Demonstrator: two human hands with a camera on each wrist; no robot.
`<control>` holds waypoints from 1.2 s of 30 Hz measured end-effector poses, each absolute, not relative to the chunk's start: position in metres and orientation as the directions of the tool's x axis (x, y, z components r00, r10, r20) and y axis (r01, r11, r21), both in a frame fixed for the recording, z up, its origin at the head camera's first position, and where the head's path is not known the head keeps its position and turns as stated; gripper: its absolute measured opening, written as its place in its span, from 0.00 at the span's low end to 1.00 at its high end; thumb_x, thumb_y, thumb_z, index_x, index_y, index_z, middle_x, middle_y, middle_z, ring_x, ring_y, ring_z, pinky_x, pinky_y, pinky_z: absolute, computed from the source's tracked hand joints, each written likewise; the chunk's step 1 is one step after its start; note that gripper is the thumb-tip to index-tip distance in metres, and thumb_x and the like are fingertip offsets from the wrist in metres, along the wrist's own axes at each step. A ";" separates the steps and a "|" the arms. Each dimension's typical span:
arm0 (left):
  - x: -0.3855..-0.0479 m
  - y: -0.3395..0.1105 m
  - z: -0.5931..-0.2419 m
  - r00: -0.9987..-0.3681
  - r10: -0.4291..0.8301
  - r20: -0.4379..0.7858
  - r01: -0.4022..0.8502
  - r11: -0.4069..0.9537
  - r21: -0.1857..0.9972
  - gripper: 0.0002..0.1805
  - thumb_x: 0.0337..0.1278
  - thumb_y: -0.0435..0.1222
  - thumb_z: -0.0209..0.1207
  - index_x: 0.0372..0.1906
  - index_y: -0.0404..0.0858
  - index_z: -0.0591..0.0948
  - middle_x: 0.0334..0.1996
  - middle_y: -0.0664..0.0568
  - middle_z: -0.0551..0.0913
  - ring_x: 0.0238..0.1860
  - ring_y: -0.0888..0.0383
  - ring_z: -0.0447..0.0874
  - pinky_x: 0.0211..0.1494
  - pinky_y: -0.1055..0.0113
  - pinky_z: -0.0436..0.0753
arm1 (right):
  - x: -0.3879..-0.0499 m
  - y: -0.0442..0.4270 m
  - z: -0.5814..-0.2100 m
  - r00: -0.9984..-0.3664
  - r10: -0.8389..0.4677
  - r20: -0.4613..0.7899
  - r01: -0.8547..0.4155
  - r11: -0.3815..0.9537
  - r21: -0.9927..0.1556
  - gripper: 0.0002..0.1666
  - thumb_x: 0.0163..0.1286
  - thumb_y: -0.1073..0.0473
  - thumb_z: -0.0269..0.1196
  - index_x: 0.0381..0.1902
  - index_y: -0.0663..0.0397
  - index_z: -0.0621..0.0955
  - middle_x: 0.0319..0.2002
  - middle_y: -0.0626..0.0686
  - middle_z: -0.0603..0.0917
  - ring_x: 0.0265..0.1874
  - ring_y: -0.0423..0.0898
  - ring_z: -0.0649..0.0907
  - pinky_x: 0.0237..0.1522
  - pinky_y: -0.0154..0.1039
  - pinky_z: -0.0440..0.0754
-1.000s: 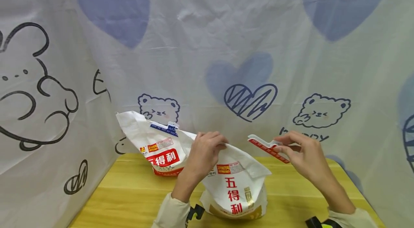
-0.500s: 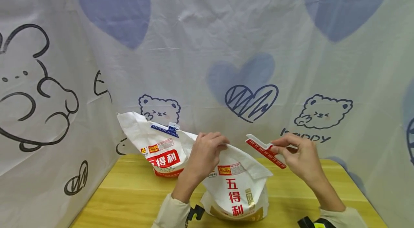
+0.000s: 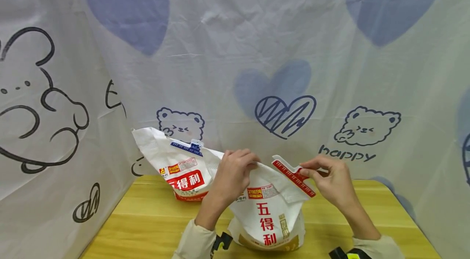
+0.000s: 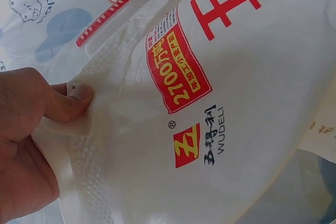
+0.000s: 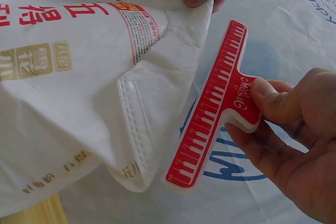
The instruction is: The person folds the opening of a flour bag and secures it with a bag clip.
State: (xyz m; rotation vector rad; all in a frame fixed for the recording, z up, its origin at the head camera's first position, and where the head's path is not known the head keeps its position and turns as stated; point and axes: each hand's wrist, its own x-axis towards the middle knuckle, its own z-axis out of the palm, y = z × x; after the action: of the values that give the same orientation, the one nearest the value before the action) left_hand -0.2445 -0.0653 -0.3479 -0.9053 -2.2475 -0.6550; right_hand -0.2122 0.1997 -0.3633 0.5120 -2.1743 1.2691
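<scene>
My left hand (image 3: pixel 235 173) pinches the top edge of a white flour bag (image 3: pixel 269 179) with red lettering, and the bag stands on the table with its mouth drawn up. In the left wrist view the thumb (image 4: pixel 76 98) lies over the bag's rim. My right hand (image 3: pixel 332 177) pinches the handle of a red bag clip (image 5: pixel 212 103) printed with piano keys. The clip slants along the bag's upper right edge, its white rear half showing behind the red front. In the right wrist view a narrow gap separates clip and bag edge.
Behind on the left leans a second flour bag (image 3: pixel 185 179), with a blue clip (image 3: pixel 186 147) on its upper part. Both bags are on a yellow wooden table (image 3: pixel 136 218). A printed cloth (image 3: pixel 220 67) hangs close behind the table and along its left side.
My right hand has moved left with the red clip, from apart from the bag to its upper right edge. My left hand and both bags look unmoved.
</scene>
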 end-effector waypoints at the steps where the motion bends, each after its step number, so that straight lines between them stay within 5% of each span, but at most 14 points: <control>1: -0.244 -0.065 -0.348 -0.572 0.431 0.698 0.739 0.641 0.210 0.11 0.58 0.25 0.68 0.40 0.44 0.87 0.37 0.58 0.87 0.40 0.59 0.84 0.52 0.60 0.77 | -0.212 0.199 -0.364 -0.770 -0.045 0.637 -0.577 0.474 -0.665 0.10 0.60 0.77 0.71 0.35 0.59 0.88 0.33 0.53 0.88 0.28 0.43 0.88 0.38 0.32 0.87; 13: -0.248 -0.065 -0.349 -0.516 0.395 0.760 0.782 0.579 0.231 0.08 0.57 0.26 0.70 0.36 0.42 0.87 0.35 0.57 0.86 0.36 0.59 0.84 0.48 0.61 0.77 | -0.214 0.187 -0.368 -0.815 -0.060 0.576 -0.544 0.417 -0.728 0.07 0.63 0.74 0.70 0.36 0.60 0.88 0.35 0.56 0.87 0.31 0.45 0.88 0.39 0.34 0.87; 36: -0.247 -0.063 -0.346 -0.572 0.387 0.723 0.764 0.573 0.297 0.06 0.59 0.28 0.69 0.38 0.41 0.87 0.35 0.55 0.87 0.35 0.59 0.84 0.50 0.59 0.77 | -0.220 0.173 -0.378 -0.829 -0.093 0.551 -0.539 0.397 -0.743 0.09 0.63 0.76 0.69 0.34 0.59 0.87 0.34 0.54 0.86 0.32 0.46 0.88 0.39 0.36 0.88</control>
State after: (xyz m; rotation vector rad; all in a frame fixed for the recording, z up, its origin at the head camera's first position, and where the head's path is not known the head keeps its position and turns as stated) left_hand -0.2466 -0.0629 -0.3458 -0.9150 -2.2008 -0.8105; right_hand -0.2198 0.1730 -0.3782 0.5419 -2.2349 1.4215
